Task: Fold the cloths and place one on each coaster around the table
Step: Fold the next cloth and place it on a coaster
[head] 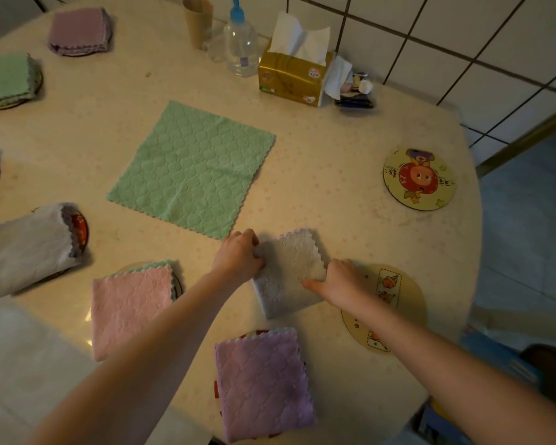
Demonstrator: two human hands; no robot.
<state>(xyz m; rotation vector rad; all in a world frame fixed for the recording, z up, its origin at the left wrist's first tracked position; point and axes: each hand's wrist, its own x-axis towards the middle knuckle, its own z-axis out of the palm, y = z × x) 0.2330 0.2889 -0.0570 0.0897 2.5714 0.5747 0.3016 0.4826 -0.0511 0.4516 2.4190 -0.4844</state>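
Observation:
A folded grey cloth point(288, 271) lies on the table near the front. My left hand point(238, 255) grips its left edge and my right hand point(337, 279) pinches its right edge. Just right of it is a bare yellow coaster point(402, 303), partly under my right hand. A second bare coaster point(419, 178) with a red cartoon figure sits at the right. A green cloth point(191, 168) lies spread flat in the middle. Folded cloths rest on coasters: purple point(264, 383), pink point(130, 306), grey point(29, 247), green point(7, 78), purple point(77, 30).
At the back stand a gold tissue box point(291, 77), a clear plastic bottle point(241, 46) with a blue cap, a brown cup point(198, 20) and a small box of oddments point(357, 91). A tiled wall runs behind. The table edge point(472, 252) curves at the right.

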